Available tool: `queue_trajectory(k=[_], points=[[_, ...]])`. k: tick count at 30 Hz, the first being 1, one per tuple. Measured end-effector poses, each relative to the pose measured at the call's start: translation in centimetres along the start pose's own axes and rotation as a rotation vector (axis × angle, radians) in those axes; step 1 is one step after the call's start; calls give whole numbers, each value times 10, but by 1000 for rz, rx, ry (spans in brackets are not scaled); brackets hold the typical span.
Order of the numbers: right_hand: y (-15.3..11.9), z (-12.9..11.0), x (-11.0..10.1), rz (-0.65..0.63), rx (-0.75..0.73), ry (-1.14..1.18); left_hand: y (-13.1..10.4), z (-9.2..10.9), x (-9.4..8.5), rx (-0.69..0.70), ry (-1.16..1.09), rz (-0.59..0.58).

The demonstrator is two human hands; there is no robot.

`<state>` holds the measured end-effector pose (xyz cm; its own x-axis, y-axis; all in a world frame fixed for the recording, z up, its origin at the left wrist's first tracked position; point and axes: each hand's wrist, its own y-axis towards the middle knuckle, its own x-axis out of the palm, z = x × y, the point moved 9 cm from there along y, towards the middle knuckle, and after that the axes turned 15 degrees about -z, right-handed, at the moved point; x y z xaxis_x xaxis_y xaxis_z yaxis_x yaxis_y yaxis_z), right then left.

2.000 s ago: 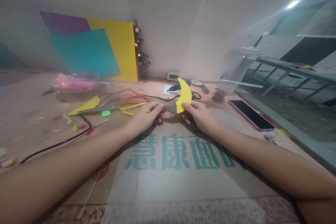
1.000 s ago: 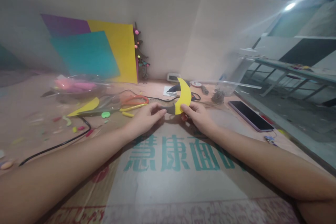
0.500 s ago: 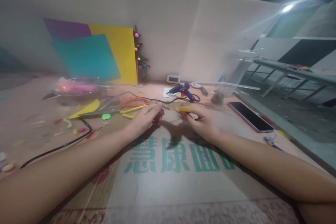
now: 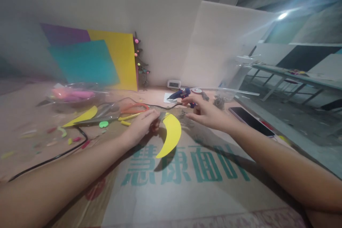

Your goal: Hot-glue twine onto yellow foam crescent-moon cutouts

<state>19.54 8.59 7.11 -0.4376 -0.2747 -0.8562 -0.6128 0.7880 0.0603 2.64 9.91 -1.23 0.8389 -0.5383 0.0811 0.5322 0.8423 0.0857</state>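
Observation:
My left hand (image 4: 146, 123) is closed at the upper end of a yellow paper crescent (image 4: 174, 133). A small greyish bit shows between the fingertips and the crescent, too blurred to name. The crescent's pointed end hangs down towards me above the printed sheet. My right hand (image 4: 207, 113) is at the blue hot glue gun (image 4: 180, 94), its fingers apart and curved, partly covering the gun's handle. Whether the fingers touch the gun, I cannot tell. The gun's nozzle points left over a small white card (image 4: 168, 98).
Orange-and-yellow-handled scissors (image 4: 133, 108) lie left of my left hand, near another yellow paper piece (image 4: 84, 115). A phone (image 4: 251, 122) lies on the right. A small digital clock (image 4: 174, 84) and coloured sheets (image 4: 85, 60) stand at the back. A black cord (image 4: 53, 158) crosses the left side.
The yellow crescent, seen edge-on at my right hand before, now hangs face-on at my left hand. My right hand has let go of it, opened and moved up to the glue gun.

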Motion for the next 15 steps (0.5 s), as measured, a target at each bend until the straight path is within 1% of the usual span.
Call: queue_trajectory(k=[3, 5, 7, 10, 12, 15], points=[[2, 13, 13, -270, 0, 154, -1, 3, -2, -2, 86, 3], [1, 20, 24, -383, -13, 266, -2, 6, -4, -13, 162, 21], [0, 27, 32, -448, -5, 334, -3, 7, -4, -30, 203, 30], [-4, 36, 33, -524, 40, 295, -3, 8, -2, -30, 199, 12], [-9, 45, 27, -575, 98, 257, -2, 7, -1, -23, 190, -3], [-19, 63, 10, -627, 192, 260, -2, 2, -4, -27, 156, 2]])
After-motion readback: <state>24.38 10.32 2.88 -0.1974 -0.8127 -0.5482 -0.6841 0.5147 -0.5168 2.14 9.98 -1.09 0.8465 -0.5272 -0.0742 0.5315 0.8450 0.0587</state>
